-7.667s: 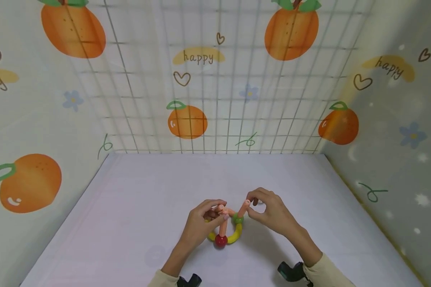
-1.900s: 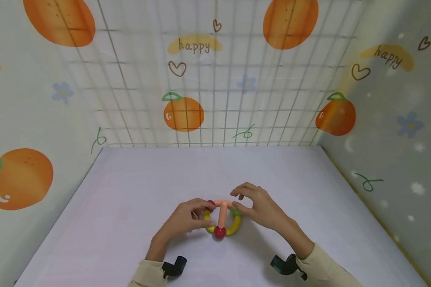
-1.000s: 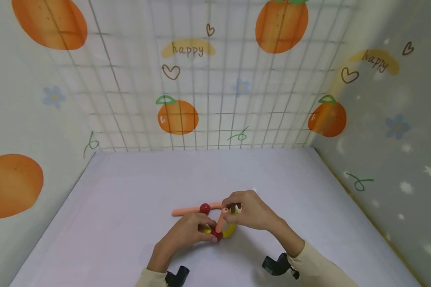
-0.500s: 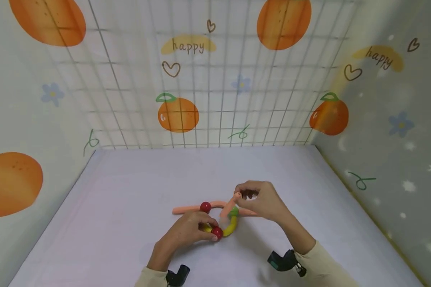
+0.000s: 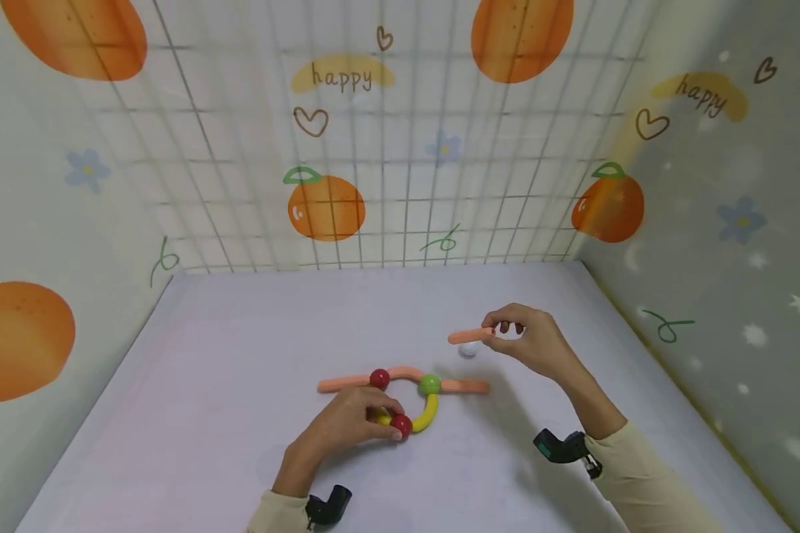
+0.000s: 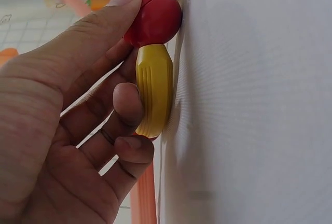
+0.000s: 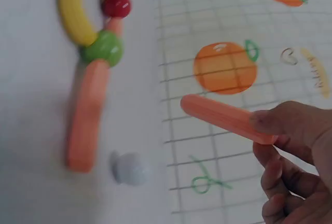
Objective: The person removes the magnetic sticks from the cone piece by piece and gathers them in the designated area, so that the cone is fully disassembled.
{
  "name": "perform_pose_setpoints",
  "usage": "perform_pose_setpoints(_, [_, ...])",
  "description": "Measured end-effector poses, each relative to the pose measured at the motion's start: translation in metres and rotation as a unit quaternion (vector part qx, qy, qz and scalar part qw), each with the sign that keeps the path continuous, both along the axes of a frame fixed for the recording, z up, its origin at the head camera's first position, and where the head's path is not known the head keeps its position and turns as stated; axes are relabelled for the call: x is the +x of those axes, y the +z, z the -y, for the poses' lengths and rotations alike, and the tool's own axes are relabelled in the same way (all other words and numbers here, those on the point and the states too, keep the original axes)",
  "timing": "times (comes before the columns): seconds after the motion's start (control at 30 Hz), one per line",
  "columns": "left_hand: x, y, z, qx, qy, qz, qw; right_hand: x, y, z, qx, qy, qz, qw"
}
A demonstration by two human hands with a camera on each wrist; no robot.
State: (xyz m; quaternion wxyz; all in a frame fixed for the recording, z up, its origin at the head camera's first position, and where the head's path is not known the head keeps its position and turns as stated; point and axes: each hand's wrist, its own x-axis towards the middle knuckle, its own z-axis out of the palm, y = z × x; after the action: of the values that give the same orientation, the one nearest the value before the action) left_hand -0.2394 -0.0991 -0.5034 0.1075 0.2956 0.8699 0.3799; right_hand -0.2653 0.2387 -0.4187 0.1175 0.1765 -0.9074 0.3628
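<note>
With my left hand (image 5: 356, 417) I grip the near red ball (image 5: 401, 426), low in the middle of the head view, thumb pressed on it, probably to steady the ring on the tabletop (image 5: 240, 326). My right hand (image 5: 530, 340), right of centre, pinches a loose salmon stick (image 5: 465, 337) by one end, above the tabletop, which seems to leave the rest of it free. The balls look like joints: the green ball (image 5: 430, 384) and the far red ball (image 5: 379, 378) link the curved pieces, and each has a straight stick pointing outward.

I count two red balls, one green, two yellow curved pieces (image 5: 428, 414) (one mostly behind my fingers), one salmon curved piece (image 5: 405, 371) and three straight salmon sticks, mine included. One small white ball (image 5: 469, 348) shows just below the stick I hold.
</note>
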Motion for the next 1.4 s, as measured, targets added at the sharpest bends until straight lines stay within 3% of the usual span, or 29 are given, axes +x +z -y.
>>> perform_pose_setpoints(0.23, [0.000, -0.002, 0.002, -0.012, 0.014, 0.001, 0.9998, -0.012, -0.038, -0.013, 0.009, -0.008, 0.029, 0.999])
perform_pose_setpoints(0.47, [0.000, -0.003, 0.000, -0.005, 0.008, -0.002, 1.0000, -0.016, -0.059, -0.024, 0.028, -0.006, 0.046, 0.999])
perform_pose_setpoints(1.1, [-0.001, -0.004, 0.000, -0.013, 0.013, 0.005, 0.9998, -0.031, -0.084, -0.035, 0.086, 0.031, 0.036, 0.995])
perform_pose_setpoints(1.4, [-0.002, -0.005, 0.002, -0.017, 0.013, 0.004, 0.9998, -0.026, -0.082, -0.034, 0.087, 0.019, 0.029, 0.996])
